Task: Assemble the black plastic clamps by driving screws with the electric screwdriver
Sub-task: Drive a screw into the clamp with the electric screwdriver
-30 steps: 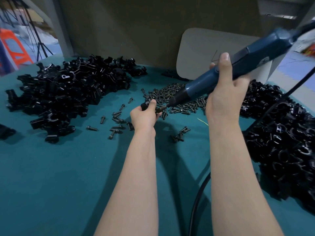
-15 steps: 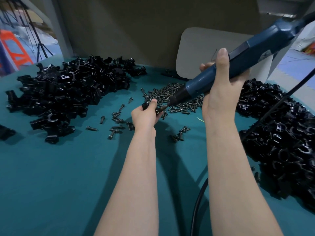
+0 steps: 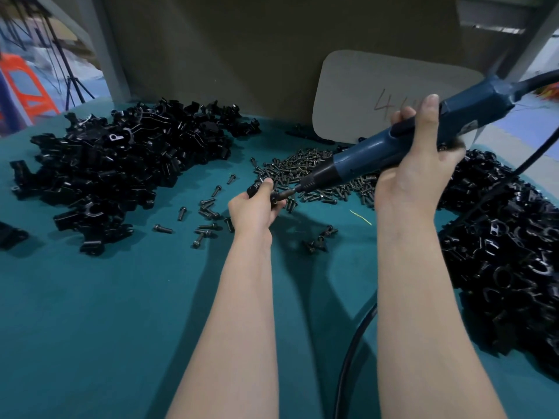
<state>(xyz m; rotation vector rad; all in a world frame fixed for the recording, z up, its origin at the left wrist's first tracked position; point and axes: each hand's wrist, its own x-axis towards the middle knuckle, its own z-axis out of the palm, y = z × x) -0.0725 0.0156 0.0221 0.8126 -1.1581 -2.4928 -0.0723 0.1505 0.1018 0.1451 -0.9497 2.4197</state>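
My left hand [image 3: 254, 208] grips a small black plastic clamp [image 3: 253, 189] above the teal table, mostly hidden by my fingers. My right hand [image 3: 414, 167] is wrapped around the blue electric screwdriver [image 3: 402, 143], which slants down to the left. Its bit tip [image 3: 286, 193] touches the clamp at my left fingers. A heap of dark screws [image 3: 305, 167] lies just behind both hands. A big pile of black clamps [image 3: 121, 158] sits at the left, another pile [image 3: 508, 246] at the right.
Loose screws [image 3: 205, 210] are scattered on the teal cloth [image 3: 121, 313] left of my left hand. The screwdriver's black cable [image 3: 354, 343] runs down between my forearms. A pale board [image 3: 363, 95] leans on the back wall. One stray clamp [image 3: 10, 235] lies at the far left edge.
My right hand has shifted its grip and the screwdriver's rear end dropped slightly. The bit stays on the clamp in my left hand, which has hardly moved.
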